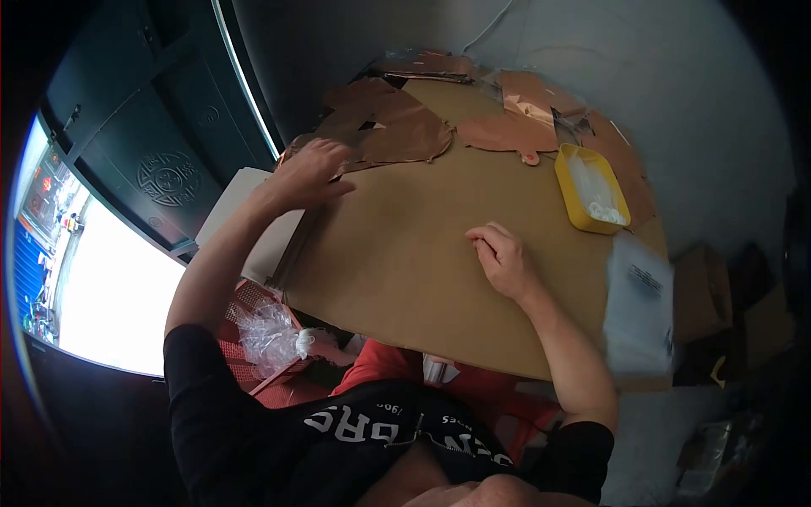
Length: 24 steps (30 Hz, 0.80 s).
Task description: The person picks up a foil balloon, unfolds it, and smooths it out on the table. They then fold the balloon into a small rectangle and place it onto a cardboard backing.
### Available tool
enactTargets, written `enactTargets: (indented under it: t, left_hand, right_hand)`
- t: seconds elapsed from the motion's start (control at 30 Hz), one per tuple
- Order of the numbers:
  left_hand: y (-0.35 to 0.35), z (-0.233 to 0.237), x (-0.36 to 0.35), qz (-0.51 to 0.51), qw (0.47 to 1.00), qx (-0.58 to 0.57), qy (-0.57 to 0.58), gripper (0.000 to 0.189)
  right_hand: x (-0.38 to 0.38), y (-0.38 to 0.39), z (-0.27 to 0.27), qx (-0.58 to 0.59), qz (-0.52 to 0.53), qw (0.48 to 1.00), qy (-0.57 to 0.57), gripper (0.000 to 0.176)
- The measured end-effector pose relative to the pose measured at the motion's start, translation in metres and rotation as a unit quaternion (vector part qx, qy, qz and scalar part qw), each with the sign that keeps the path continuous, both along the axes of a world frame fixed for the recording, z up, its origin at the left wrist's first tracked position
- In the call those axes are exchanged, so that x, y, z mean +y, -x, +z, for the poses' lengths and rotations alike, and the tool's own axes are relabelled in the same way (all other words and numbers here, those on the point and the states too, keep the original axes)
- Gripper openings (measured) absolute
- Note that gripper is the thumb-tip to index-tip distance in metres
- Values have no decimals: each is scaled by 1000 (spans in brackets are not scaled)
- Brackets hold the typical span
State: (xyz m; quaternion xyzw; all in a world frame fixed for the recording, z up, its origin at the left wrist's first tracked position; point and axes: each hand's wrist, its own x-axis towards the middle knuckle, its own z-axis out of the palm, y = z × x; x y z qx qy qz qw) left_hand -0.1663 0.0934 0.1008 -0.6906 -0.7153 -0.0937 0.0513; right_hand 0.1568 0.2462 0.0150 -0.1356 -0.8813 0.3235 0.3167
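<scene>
My left hand (314,173) is at the table's left side, fingers apart, over the near edge of a copper-coloured foil sheet (397,127); no object shows in it. My right hand (505,260) hovers over or rests on the brown cardboard table surface (405,245), its fingers curled together, and whatever they may hold is too small to make out. A second copper-coloured piece (507,133) with a small round tab lies at the back middle. To the right stands a yellow tray (581,207) with white and clear small items inside.
Clear plastic bags (638,313) lie on the table's right edge. White boxes or boards (241,203) stand at the left edge. Below them is a red basket (241,355) with crumpled clear plastic. More copper sheets (621,156) line the back right. Cardboard boxes (703,291) sit at the far right.
</scene>
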Motion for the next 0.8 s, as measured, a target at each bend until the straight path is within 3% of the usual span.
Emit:
enactTargets:
  t: [0.13,0.3,0.63,0.8]
  left_hand:
    - [-23,-8,71,27,997,32,69,28]
    - [-20,-71,137,68,997,34,-31,24]
    - [-8,-95,153,54,986,23,-159,28]
    - [-25,-72,146,66,994,15,-84,42]
  right_hand:
    - [0,0,-4,11,2,1000,6,15]
    - [0,0,-5,22,5,1000,-5,15]
    - [0,1,-5,22,9,1000,-7,14]
    - [2,2,-7,19,5,1000,-11,14]
